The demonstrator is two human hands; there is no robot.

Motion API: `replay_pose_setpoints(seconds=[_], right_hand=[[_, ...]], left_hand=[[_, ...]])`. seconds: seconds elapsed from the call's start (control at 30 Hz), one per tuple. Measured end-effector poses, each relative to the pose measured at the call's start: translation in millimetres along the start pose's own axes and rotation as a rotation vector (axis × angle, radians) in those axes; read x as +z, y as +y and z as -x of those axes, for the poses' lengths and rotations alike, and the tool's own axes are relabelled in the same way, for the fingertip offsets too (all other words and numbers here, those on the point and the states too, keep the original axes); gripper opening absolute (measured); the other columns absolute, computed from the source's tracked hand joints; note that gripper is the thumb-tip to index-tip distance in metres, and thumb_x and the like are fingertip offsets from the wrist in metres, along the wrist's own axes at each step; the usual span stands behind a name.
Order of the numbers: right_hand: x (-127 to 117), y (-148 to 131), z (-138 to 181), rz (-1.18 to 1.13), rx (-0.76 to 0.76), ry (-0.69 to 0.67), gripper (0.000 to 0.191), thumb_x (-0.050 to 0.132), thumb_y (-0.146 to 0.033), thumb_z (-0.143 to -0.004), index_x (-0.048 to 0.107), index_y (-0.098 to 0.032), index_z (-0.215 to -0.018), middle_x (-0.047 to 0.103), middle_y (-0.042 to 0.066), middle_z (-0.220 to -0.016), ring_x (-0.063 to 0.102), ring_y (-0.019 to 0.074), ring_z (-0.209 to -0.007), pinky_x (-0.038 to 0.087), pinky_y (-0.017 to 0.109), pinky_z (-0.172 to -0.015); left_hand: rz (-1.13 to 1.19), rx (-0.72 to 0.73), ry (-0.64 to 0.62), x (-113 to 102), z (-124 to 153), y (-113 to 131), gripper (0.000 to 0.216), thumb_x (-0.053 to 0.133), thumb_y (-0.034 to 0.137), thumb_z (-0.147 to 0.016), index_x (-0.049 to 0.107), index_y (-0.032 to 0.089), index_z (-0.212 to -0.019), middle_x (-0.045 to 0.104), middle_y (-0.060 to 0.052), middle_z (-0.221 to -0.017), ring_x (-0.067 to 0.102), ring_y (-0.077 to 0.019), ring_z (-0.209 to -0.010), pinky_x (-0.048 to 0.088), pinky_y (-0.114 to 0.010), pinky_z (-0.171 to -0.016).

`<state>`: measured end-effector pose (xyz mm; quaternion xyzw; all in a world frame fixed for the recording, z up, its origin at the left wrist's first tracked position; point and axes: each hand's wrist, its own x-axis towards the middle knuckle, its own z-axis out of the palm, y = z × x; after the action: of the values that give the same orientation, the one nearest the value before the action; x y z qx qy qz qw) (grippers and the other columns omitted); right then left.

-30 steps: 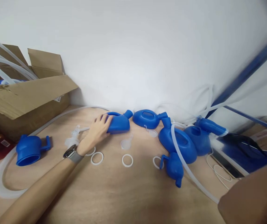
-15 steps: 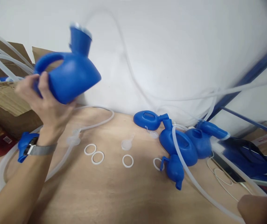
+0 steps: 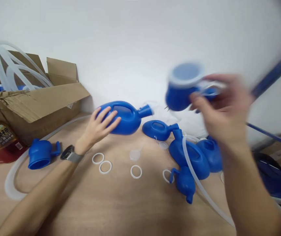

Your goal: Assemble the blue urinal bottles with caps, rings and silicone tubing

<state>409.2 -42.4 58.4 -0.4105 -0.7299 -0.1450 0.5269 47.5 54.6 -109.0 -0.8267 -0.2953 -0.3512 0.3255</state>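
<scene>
My left hand (image 3: 100,126) lies with spread fingers on the left end of a blue urinal bottle (image 3: 127,123), which rests on its side near the wall, neck to the right. In my right hand (image 3: 225,105), raised and blurred, is a blue funnel piece (image 3: 179,95), its wide white-rimmed mouth facing up. Below are several white rings (image 3: 136,171) and a translucent cap (image 3: 135,154). A similar blue funnel piece (image 3: 40,153) sits left of my left wrist, and another blue funnel piece (image 3: 185,182) lies to the right.
An open cardboard box (image 3: 47,101) with clear tubes (image 3: 15,70) stands at the left, behind a red and yellow container (image 3: 1,144). Several more blue bottles (image 3: 156,130) lie at the right, with a clear hose (image 3: 194,170) across them. A blue metal frame (image 3: 275,77) stands far right.
My left hand has brought the bottle down and right from the air onto the table, and its fingers have spread. My right hand has come up into view with the blue funnel piece.
</scene>
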Motion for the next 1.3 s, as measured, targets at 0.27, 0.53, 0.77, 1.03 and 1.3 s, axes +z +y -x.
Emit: replay_pose_setpoints(seconds=[0.27,0.53,0.77,1.03,1.3], right_hand=[[85,-4,30,-0.214,0.114,-0.231,0.034,0.059,-0.034,-0.102,0.069,-0.026,-0.133,0.075,0.008,-0.133,0.072,0.0268,-0.116,0.057,0.045,-0.102],[136,-4,-4,-0.485,0.317,-0.278,0.036,0.064,-0.036,-0.097,0.071,-0.022,-0.129,0.079,0.006,-0.103,0.075,0.0229,-0.097,0.059,0.038,-0.088],[132,-11,-4,-0.473,0.314,-0.491,0.05,0.08,-0.032,-0.085,0.07,-0.02,-0.132,0.079,0.004,-0.093,0.074,0.023,-0.088,0.061,0.044,-0.091],[91,18,-22,-0.484,0.624,-0.704,0.064,0.088,-0.041,-0.081,0.07,-0.017,-0.137,0.074,0.005,-0.086,0.073,0.0218,-0.076,0.067,0.04,-0.07],[73,44,-30,-0.177,0.395,-0.934,0.048,0.089,-0.04,-0.074,0.071,-0.024,-0.115,0.071,0.004,-0.101,0.067,0.0195,-0.086,0.06,0.034,-0.075]], left_hand=[[-0.076,0.281,0.072,22,-5,34,0.054,0.064,0.004,-0.098,0.057,0.025,-0.147,0.066,-0.014,-0.15,0.051,-0.0335,-0.151,0.033,-0.064,-0.128],[-0.102,0.32,0.093,17,-10,43,0.052,0.067,0.005,-0.097,0.061,0.028,-0.143,0.068,-0.009,-0.148,0.058,-0.0279,-0.145,0.028,-0.06,-0.132],[-0.08,0.282,0.092,10,-12,37,0.056,0.069,0.004,-0.095,0.059,0.027,-0.145,0.067,-0.009,-0.151,0.056,-0.0286,-0.147,0.027,-0.059,-0.133],[-0.042,0.327,0.088,5,-10,40,0.065,0.071,0.014,-0.097,0.05,0.042,-0.152,0.066,0.0,-0.152,0.058,-0.0232,-0.146,0.031,-0.055,-0.133],[-0.172,0.412,0.213,6,-13,50,0.046,0.071,0.024,-0.1,0.059,0.041,-0.141,0.07,0.005,-0.146,0.061,-0.0196,-0.142,0.025,-0.054,-0.137]])
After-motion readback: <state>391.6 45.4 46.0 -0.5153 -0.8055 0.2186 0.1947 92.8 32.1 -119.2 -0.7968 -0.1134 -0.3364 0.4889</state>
